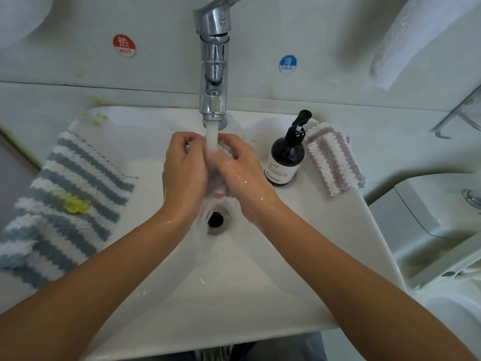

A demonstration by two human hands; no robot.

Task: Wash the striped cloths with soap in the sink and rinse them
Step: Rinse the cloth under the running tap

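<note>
- White tiled wall (325, 35) behind a white ceramic sink (260, 269); red "HOT" sticker (124, 45) left of the chrome faucet (213, 63), blue "COLD" sticker (288, 64) right of it.
- Water stream (212, 136) running from the spout onto both hands, above the drain (215, 220).
- Left hand (183, 171) and right hand (240, 175) pressed together under the stream, both wet; fingers of each curled round a bunched wet cloth (223, 148), grey-and-white pile showing between them. Most of it hidden.
- Grey-striped cloth (65, 201) draped over the sink's left rim, with a yellow smear (74, 203) on it.
- Purple-striped cloth (334, 158) lying on the right rim, just beside a dark pump soap bottle (286, 160) labelled "HAOTO".
- White towel (416, 40) hanging at upper right.
- Yellow specks (97, 118) on the sink's back left corner.
</note>
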